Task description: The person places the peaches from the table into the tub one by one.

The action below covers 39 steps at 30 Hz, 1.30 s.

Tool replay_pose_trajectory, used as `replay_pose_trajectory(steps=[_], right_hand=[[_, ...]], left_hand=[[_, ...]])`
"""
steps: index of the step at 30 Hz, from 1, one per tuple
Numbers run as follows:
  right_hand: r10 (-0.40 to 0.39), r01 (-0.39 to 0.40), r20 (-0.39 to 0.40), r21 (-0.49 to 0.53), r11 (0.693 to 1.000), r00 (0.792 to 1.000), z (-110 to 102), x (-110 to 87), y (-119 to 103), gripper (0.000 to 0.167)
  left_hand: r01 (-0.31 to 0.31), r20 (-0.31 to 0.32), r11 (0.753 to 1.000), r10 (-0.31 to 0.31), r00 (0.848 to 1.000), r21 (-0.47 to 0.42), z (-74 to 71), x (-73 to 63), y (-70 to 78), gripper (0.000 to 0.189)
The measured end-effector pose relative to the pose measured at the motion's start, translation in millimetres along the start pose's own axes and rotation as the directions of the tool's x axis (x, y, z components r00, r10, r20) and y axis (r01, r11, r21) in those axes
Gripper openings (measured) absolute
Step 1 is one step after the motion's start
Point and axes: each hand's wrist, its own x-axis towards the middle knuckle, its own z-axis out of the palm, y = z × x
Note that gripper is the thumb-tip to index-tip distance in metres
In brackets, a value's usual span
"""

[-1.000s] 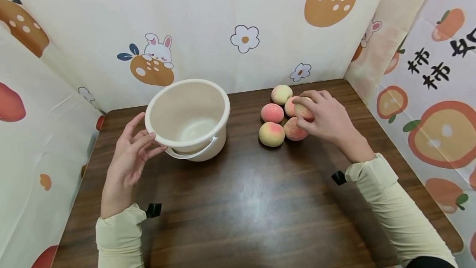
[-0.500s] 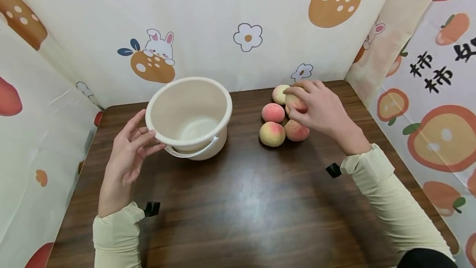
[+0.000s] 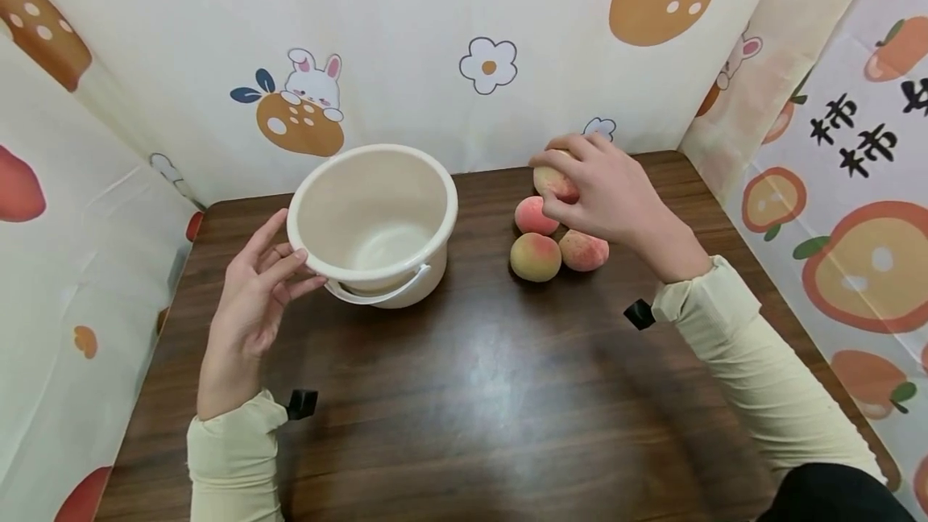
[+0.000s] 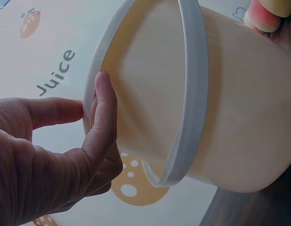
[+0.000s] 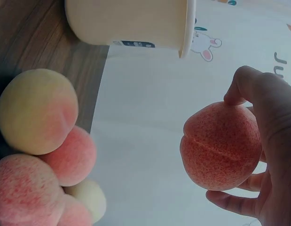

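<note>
At the left, my left hand [image 3: 250, 296] pinches the near-left rim of a cream plastic bucket [image 3: 451, 216], which stands on the table with its white handle [image 4: 196, 89] hanging down. To the right, my right hand [image 3: 616, 196] grips a fuzzy pinkish-red peach [image 5: 220, 146] between thumb and fingers, raised above the other peaches. Below it lie a yellow peach [image 3: 535, 258] with a red blush, a pink peach [image 3: 532, 216] and a mottled red peach [image 3: 586, 250]. A pale peach [image 5: 91, 200] and another pink one show in the right wrist view; the held peach and hand cover them from the head.
A dark wood-grain table [image 3: 464, 417] carries everything. Printed curtains [image 3: 406, 39] with fruit and rabbits hang close along its back and both sides. The bucket stands near the back edge, left of the peaches, with its mouth facing up.
My right hand has carried its peach up and leftward over the pile, towards the back of the table. My left hand stays on the bucket rim.
</note>
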Motion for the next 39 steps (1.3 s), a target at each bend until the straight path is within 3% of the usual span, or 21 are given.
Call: replay_pose_trajectory(steps=[20, 39], right_hand=[[-0.133, 0.132, 0.014, 0.035, 0.991, 0.991, 2.4, 44.6, -34.6, 0.044], [-0.188, 0.182, 0.091, 0.065, 0.981, 0.978, 7.5, 79.7, -73.4, 0.04]], left_hand=[[-0.017, 0.0, 1.0, 0.017, 1.0, 0.01, -0.6, -0.5, -1.9, 0.078], [-0.009, 0.016, 1.0, 0.009, 1.0, 0.014, -0.9, -1.9, -3.2, 0.078]])
